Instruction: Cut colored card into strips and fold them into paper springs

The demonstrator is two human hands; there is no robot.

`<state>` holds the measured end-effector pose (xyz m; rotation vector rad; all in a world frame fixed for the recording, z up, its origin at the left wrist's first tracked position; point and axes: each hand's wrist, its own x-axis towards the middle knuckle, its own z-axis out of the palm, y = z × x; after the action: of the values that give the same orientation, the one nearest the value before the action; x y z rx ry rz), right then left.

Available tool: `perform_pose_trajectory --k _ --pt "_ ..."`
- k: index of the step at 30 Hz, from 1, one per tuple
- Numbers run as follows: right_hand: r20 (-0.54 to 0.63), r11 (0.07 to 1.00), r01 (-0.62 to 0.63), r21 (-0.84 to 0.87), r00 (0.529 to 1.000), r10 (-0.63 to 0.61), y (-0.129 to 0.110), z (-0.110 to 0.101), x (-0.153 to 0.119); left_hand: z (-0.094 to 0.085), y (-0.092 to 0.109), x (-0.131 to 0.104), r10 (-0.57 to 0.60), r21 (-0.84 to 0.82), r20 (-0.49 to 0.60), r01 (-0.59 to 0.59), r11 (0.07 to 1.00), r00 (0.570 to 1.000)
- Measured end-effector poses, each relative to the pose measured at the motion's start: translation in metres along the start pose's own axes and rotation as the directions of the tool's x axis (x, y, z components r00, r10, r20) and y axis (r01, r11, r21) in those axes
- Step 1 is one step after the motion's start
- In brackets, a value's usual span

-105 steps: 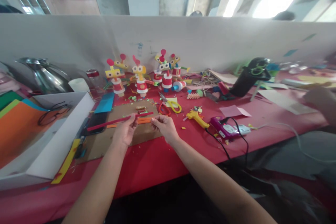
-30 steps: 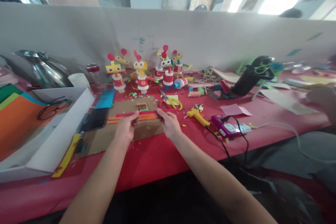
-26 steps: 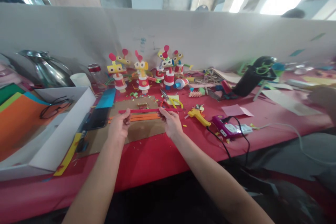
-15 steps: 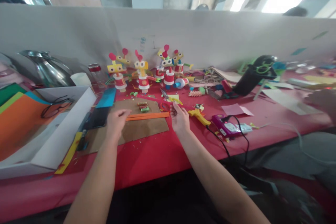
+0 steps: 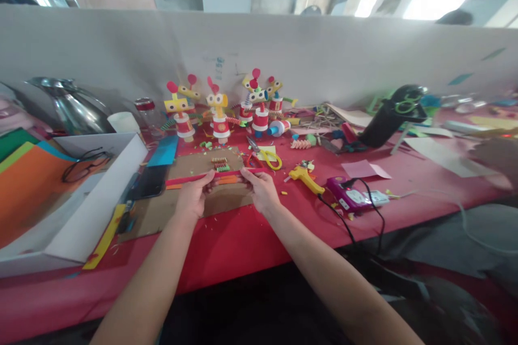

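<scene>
Between my two hands a narrow pinkish-red paper strip [image 5: 186,178] is stretched sideways, low over the cardboard sheet [image 5: 226,200]. My left hand [image 5: 191,195] pinches it left of the middle, thumb on top. Farther right, my right hand [image 5: 262,191] grips the same strip between thumb and fingers. Just below the strip lie orange paper strips [image 5: 227,179], partly covered by my hands. Small accordion-folded paper springs [image 5: 220,164] rest on the cardboard behind them.
Several paper-cup figures [image 5: 220,125] stand along the wall. Scissors [image 5: 270,158] with yellow handles, a yellow glue gun [image 5: 305,179] and a purple power strip [image 5: 350,194] lie to the right. At left are a phone [image 5: 150,182], a white box [image 5: 95,215] and a steel jug [image 5: 73,105].
The pinkish-red strip has come nearer, from behind the orange strips to just above them. My left hand has moved right and now grips it; my right hand has shifted left.
</scene>
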<state>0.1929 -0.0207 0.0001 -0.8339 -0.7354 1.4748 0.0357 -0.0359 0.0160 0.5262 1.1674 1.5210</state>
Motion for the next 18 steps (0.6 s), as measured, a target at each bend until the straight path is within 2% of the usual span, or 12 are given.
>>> perform_pose_trajectory --k 7,15,18 --pt "-0.175 0.984 0.179 0.026 0.969 -0.172 -0.014 -0.011 0.007 -0.012 0.011 0.009 0.098 -0.032 -0.155 -0.105 0.994 0.983" --pt "-0.203 0.98 0.199 0.022 0.96 -0.191 -0.012 -0.01 0.005 -0.013 0.012 0.01 0.124 -0.07 -0.14 -0.135 0.988 0.982" --pt "-0.229 0.969 0.246 -0.005 0.943 -0.241 -0.012 -0.014 0.008 -0.019 0.016 0.013 0.134 -0.143 -0.179 -0.16 0.977 0.975"
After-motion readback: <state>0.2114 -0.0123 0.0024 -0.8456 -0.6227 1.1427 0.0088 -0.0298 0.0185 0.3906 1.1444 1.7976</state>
